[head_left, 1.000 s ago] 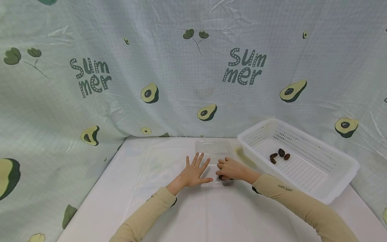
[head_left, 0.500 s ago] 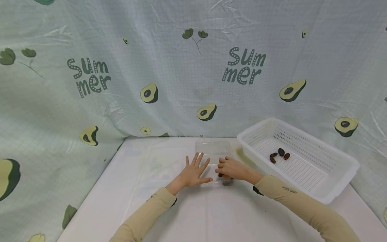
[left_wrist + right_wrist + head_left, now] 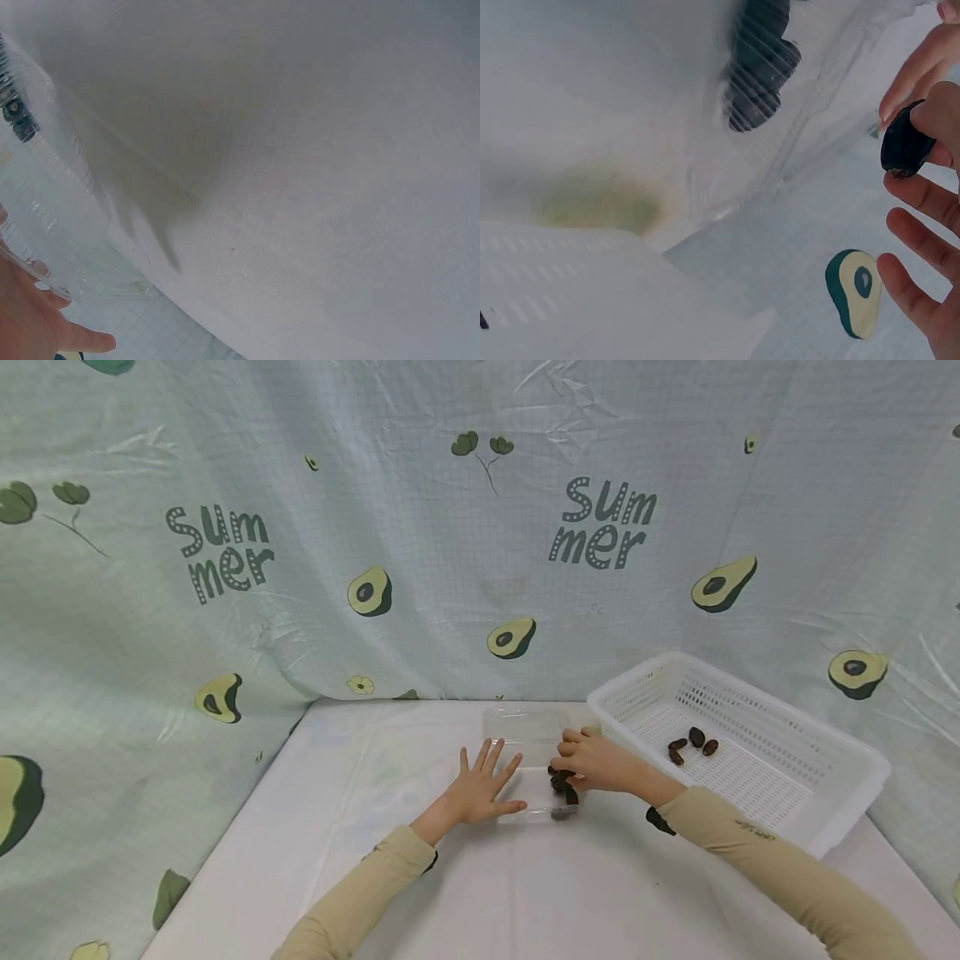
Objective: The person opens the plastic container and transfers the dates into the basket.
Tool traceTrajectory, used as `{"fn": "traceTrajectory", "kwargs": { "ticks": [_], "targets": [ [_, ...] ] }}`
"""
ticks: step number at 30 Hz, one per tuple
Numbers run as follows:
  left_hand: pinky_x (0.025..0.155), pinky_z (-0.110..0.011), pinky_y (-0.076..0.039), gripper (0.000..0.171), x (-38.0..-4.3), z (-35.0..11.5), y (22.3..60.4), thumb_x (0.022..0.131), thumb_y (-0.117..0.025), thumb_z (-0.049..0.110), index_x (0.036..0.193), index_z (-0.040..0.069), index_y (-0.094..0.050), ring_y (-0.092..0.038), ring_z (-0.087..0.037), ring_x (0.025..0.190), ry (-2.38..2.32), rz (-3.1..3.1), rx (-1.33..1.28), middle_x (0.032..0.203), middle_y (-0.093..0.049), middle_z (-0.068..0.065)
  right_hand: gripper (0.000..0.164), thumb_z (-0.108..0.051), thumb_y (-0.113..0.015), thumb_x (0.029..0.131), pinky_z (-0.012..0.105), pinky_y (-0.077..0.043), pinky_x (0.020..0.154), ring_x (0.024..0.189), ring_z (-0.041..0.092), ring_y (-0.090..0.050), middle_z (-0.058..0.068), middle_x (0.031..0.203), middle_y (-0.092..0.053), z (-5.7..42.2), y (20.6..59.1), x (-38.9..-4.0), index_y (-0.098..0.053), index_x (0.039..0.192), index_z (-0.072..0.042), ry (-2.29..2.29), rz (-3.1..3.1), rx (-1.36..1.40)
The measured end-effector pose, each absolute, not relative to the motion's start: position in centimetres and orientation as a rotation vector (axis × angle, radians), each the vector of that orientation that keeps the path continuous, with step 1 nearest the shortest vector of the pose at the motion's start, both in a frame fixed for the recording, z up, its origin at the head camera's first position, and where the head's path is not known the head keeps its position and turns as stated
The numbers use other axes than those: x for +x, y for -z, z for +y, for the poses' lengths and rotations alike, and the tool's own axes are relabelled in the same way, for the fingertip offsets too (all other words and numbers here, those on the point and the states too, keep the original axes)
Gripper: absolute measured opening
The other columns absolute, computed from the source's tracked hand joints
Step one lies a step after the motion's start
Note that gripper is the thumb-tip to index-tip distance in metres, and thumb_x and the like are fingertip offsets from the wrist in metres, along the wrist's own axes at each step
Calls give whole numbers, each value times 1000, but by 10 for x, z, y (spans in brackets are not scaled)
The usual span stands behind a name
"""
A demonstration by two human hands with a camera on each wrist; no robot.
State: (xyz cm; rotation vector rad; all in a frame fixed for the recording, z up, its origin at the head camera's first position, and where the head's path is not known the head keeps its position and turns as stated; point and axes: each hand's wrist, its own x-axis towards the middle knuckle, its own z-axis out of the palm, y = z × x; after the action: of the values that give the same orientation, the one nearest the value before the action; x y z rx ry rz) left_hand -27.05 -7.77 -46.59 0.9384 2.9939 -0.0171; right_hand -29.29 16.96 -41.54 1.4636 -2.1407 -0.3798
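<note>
A clear plastic clamshell box [image 3: 534, 793] lies on the table with its lid [image 3: 527, 724] folded back. My left hand [image 3: 476, 789] rests with spread fingers over the box's left side; the left wrist view catches this hand [image 3: 30, 315] at the lower left corner. Along the right side of the box lie several dark dates [image 3: 761, 71], seen through the ribbed plastic wall in the right wrist view. Over that side is my right hand [image 3: 600, 762], pinching one dark, wrinkled date [image 3: 904, 142] between thumb and index finger, its other fingers apart.
To the right stands a white perforated plastic basket [image 3: 847, 777], with several brown dates [image 3: 697, 737] on its floor. My right forearm passes in front of its near corner. A curtain printed with avocados [image 3: 512, 638] hangs behind the white table [image 3: 420, 877].
My right hand has moved right and slightly away from me, uncovering more dates along the box's right side. The left hand keeps its place.
</note>
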Motion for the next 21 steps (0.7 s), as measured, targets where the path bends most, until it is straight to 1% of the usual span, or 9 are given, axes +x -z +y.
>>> {"fn": "traceTrajectory", "kwargs": {
  "ticks": [5, 7, 8, 9, 12, 15, 16, 21],
  "targets": [
    [98, -69, -11, 80, -271, -78, 466, 85, -29, 68, 146, 18, -13, -5, -41, 138, -8, 2998, 953, 151, -5, -21, 23, -27, -74, 68, 24, -26, 57, 70, 10, -38, -8, 71, -49, 183, 401, -290, -55, 82, -23, 348, -2120, 1445],
    [98, -69, -10, 82, -271, -78, 467, 84, -27, 69, 146, 18, -14, -5, -41, 138, -63, 3000, 967, 150, -6, -21, 22, -24, -73, 68, 24, -26, 57, 70, 11, -38, -8, 70, -48, 188, 395, -287, -56, 82, -23, 338, -2107, 1444],
    [99, -69, -9, 82, -270, -79, 467, 84, -26, 70, 146, 18, -13, -5, -41, 138, -94, 2997, 970, 150, -6, -21, 22, -23, -73, 68, 23, -25, 57, 70, 11, -38, -7, 70, -47, 190, 392, -287, -56, 82, -23, 326, -2099, 1446],
    [98, -70, -6, 84, -275, -80, 475, 82, -20, 74, 146, 21, -9, -1, -40, 139, -99, 3016, 998, 151, -3, -20, 22, -22, -72, 68, 23, -25, 57, 70, 11, -38, -7, 70, -47, 193, 389, -286, -56, 82, -23, 318, -2088, 1447],
    [98, -70, -4, 86, -275, -81, 475, 80, -15, 76, 147, 23, -7, 1, -38, 139, -146, 3009, 1003, 151, -1, -19, 23, -20, -72, 67, 24, -23, 57, 68, 11, -37, -6, 70, -46, 200, 383, -285, -55, 82, -22, 306, -2049, 1446],
    [99, -70, -4, 83, -275, -81, 473, 83, -20, 73, 147, 22, -8, 1, -39, 139, -116, 3007, 996, 151, -1, -19, 25, -21, -73, 67, 24, -23, 57, 68, 11, -36, -6, 71, -47, 208, 377, -285, -54, 82, -22, 292, -2040, 1430],
    [99, -69, -8, 81, -270, -79, 466, 85, -27, 69, 146, 19, -11, -3, -40, 138, -108, 2989, 968, 151, -4, -21, 25, -21, -74, 66, 24, -23, 57, 67, 12, -35, -5, 72, -47, 211, 375, -285, -54, 82, -21, 285, -2043, 1424],
    [99, -68, -12, 81, -270, -78, 464, 85, -26, 68, 146, 18, -11, -5, -41, 138, -11, 2987, 963, 150, -6, -22, 26, -17, -75, 65, 26, -27, 57, 70, 13, -38, -5, 71, -46, 228, 366, -285, -53, 79, -20, 248, -2079, 1381]
  ]
}}
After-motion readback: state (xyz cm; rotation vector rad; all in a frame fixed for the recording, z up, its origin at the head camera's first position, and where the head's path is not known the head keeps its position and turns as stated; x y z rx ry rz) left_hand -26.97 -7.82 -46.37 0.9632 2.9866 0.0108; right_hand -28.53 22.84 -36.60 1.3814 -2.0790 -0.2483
